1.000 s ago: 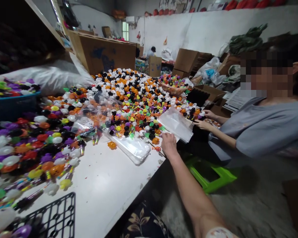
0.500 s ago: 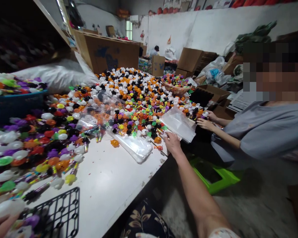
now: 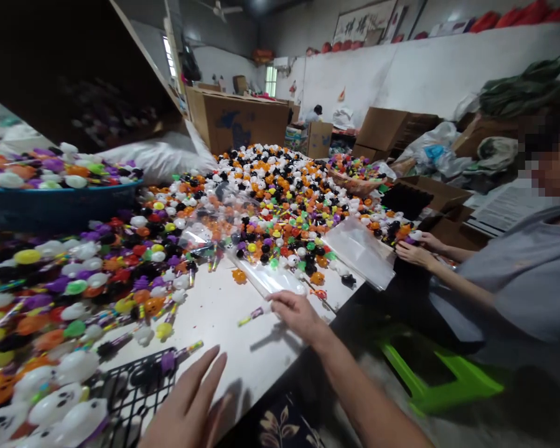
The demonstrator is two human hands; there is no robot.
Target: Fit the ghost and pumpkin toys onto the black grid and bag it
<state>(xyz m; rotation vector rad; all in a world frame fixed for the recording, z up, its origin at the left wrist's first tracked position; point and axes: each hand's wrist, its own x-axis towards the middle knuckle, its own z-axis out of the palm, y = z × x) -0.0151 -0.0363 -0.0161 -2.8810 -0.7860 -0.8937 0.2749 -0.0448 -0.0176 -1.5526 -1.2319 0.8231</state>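
My right hand (image 3: 296, 314) pinches a small stick toy (image 3: 252, 316) with a yellow and purple stem above the white table (image 3: 214, 314). At the bottom centre, my left hand (image 3: 189, 398) has its fingers stretched apart and holds nothing. Beside it, a black grid rack (image 3: 137, 395) lies under a black and purple stick toy (image 3: 156, 367). White ghost toys (image 3: 56, 404) are grouped at the lower left. Just beyond my right hand lies a stack of clear bags (image 3: 273, 277). An orange pumpkin piece (image 3: 239, 275) rests near these bags.
Colourful toys (image 3: 280, 180) are heaped across the table. A blue basin (image 3: 60, 208) of toys stands left, a woven basket (image 3: 354, 185) at the back. More clear bags (image 3: 361, 249) lie right, near a person's hands (image 3: 415, 249). A green stool (image 3: 448, 386) stands on the floor.
My right hand has moved left and nearer, now with a stick toy. My left hand has come further into view with spread fingers. The view has shifted left.
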